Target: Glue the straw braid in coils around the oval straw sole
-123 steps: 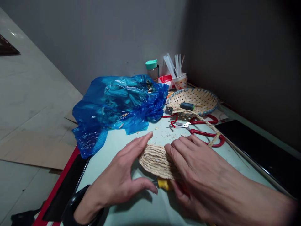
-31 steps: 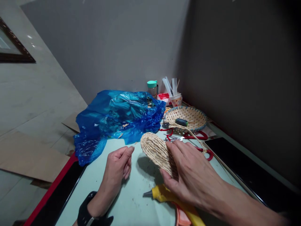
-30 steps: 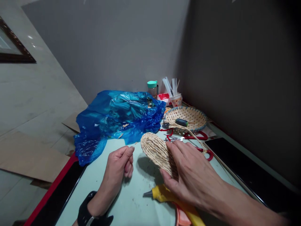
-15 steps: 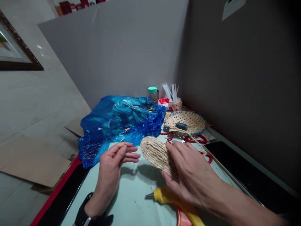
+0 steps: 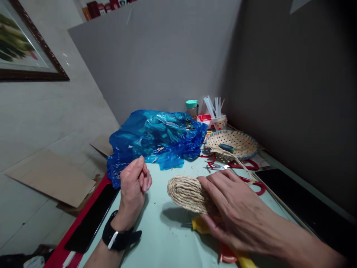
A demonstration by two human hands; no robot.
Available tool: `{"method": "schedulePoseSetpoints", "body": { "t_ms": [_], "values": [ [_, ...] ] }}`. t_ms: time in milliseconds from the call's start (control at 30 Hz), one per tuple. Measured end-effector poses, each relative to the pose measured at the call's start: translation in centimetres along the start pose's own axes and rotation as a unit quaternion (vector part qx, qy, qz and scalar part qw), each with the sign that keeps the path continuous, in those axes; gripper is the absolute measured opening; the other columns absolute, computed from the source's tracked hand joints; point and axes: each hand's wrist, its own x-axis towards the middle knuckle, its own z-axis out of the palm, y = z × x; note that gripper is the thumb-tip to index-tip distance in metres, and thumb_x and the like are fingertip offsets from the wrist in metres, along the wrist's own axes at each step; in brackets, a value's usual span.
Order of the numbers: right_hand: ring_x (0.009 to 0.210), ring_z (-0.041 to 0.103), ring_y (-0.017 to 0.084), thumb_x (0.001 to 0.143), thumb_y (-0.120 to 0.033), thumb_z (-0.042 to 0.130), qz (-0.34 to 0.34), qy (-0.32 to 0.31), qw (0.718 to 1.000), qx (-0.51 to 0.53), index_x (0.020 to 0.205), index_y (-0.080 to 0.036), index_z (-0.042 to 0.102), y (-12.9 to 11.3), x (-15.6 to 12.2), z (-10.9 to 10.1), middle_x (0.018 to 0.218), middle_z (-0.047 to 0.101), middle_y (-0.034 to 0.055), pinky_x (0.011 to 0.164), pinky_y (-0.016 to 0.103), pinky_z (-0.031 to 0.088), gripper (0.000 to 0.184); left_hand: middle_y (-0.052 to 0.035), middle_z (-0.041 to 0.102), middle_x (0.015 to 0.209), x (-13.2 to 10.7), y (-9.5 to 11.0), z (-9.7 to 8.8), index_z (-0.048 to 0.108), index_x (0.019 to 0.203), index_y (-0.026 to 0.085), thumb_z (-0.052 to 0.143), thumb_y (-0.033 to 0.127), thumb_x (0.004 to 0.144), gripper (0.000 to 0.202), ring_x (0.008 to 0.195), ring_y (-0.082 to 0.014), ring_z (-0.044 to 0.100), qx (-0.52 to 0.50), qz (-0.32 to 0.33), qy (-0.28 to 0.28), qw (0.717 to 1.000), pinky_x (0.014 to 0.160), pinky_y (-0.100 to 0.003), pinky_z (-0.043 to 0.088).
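My right hand (image 5: 234, 206) grips an oval piece of coiled straw braid (image 5: 186, 192) and holds it a little above the pale green table (image 5: 161, 238). A loose braided straw tail (image 5: 237, 162) runs from it toward the back right. My left hand (image 5: 135, 182), with a black watch on the wrist, hovers to the left of the coil, fingers curled together in a pinch; what they hold, if anything, is too small to name. A yellow glue gun (image 5: 202, 225) lies under my right hand, mostly hidden.
A crumpled blue plastic bag (image 5: 156, 139) lies at the back left. A shallow woven basket (image 5: 231, 143) holds a dark green tool. Red-handled scissors (image 5: 240, 169) lie beside it. A cup of glue sticks (image 5: 219, 117) and a teal-lidded jar (image 5: 192, 108) stand by the wall. A dark panel (image 5: 295, 201) is at right.
My right hand has lowered the coil closer to the table, over the glue gun. My left hand's fingers have curled together and drawn away to the left. The camera has shifted.
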Motion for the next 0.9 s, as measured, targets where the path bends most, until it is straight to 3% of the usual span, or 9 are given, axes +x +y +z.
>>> {"method": "schedulePoseSetpoints", "body": {
  "t_ms": [133, 267, 367, 433, 500, 567, 700, 900],
  "values": [
    [0.086, 0.045, 0.023, 0.095, -0.030, 0.051, -0.017, 0.015, 1.000, -0.004, 0.123, -0.006, 0.051, 0.0, 0.1, -0.2, 0.097, 0.055, 0.0088, 0.084, 0.040, 0.033, 0.037, 0.0075, 0.040, 0.037, 0.2, 0.0, -0.3, 0.051, 0.048, 0.019, 0.081, 0.044, 0.082, 0.052, 0.031, -0.0045, 0.038, 0.017, 0.008, 0.014, 1.000, 0.039, -0.020, 0.033],
    [0.087, 0.047, 0.023, 0.095, -0.029, 0.052, -0.020, 0.020, 1.000, -0.005, 0.126, -0.005, 0.050, 0.1, 0.2, -0.3, 0.099, 0.057, 0.0100, 0.084, 0.041, 0.035, 0.040, 0.0063, 0.053, 0.046, 0.8, 0.0, -0.9, 0.063, 0.062, 0.018, 0.083, 0.043, 0.080, 0.037, 0.044, -0.0071, 0.053, 0.017, 0.021, 0.019, 0.999, 0.050, -0.018, 0.045],
    [0.087, 0.047, 0.023, 0.096, -0.032, 0.052, -0.014, 0.011, 1.000, -0.012, 0.127, -0.004, 0.051, 0.2, 0.1, -0.2, 0.099, 0.057, 0.0103, 0.085, 0.042, 0.035, 0.041, -0.0051, 0.077, 0.074, 1.1, -0.2, -0.8, 0.072, 0.082, 0.016, 0.083, 0.040, 0.079, 0.027, 0.075, -0.0181, 0.076, 0.021, 0.004, -0.007, 1.000, 0.066, -0.024, 0.057],
    [0.087, 0.047, 0.023, 0.097, -0.031, 0.050, -0.007, 0.003, 1.000, -0.023, 0.125, -0.005, 0.053, 0.2, 0.1, -0.1, 0.097, 0.056, 0.0099, 0.085, 0.042, 0.035, 0.039, -0.0130, 0.082, 0.099, 0.9, -0.4, -0.5, 0.075, 0.092, 0.014, 0.083, 0.035, 0.078, 0.026, 0.091, -0.0253, 0.079, 0.029, -0.021, -0.047, 0.998, 0.076, -0.032, 0.062],
    [0.086, 0.047, 0.024, 0.097, -0.029, 0.048, -0.002, -0.008, 0.999, -0.033, 0.122, -0.005, 0.055, 0.2, 0.1, 0.0, 0.095, 0.055, 0.0095, 0.084, 0.042, 0.035, 0.035, -0.0157, 0.081, 0.110, 0.4, -0.5, 0.0, 0.077, 0.095, 0.013, 0.081, 0.032, 0.078, 0.025, 0.093, -0.0276, 0.080, 0.041, -0.043, -0.090, 0.994, 0.082, -0.037, 0.064],
    [0.084, 0.046, 0.023, 0.097, -0.028, 0.047, 0.006, -0.021, 0.999, -0.035, 0.118, -0.007, 0.057, 0.2, 0.1, 0.2, 0.093, 0.054, 0.0088, 0.083, 0.042, 0.034, 0.031, -0.0151, 0.082, 0.105, -0.3, -0.5, 0.5, 0.079, 0.094, 0.014, 0.079, 0.032, 0.080, 0.023, 0.083, -0.0249, 0.080, 0.060, -0.057, -0.119, 0.989, 0.076, -0.034, 0.065],
    [0.082, 0.044, 0.023, 0.096, -0.026, 0.048, 0.015, -0.032, 0.999, -0.030, 0.113, -0.009, 0.059, 0.2, 0.0, 0.4, 0.090, 0.053, 0.0073, 0.081, 0.040, 0.033, 0.026, -0.0077, 0.079, 0.075, -1.2, 0.0, 1.2, 0.079, 0.081, 0.014, 0.077, 0.032, 0.079, 0.018, 0.051, -0.0159, 0.070, 0.110, -0.051, -0.131, 0.984, 0.050, -0.024, 0.057],
    [0.081, 0.043, 0.023, 0.095, -0.028, 0.050, 0.001, -0.023, 0.999, -0.026, 0.115, -0.006, 0.060, -0.1, 0.1, 0.1, 0.090, 0.054, 0.0085, 0.082, 0.041, 0.032, 0.031, -0.0002, 0.067, 0.052, -1.7, 0.4, 1.3, 0.074, 0.065, 0.018, 0.072, 0.030, 0.077, 0.017, 0.035, -0.0152, 0.061, 0.184, -0.006, -0.101, 0.978, 0.039, -0.024, 0.048]
  ]
}}
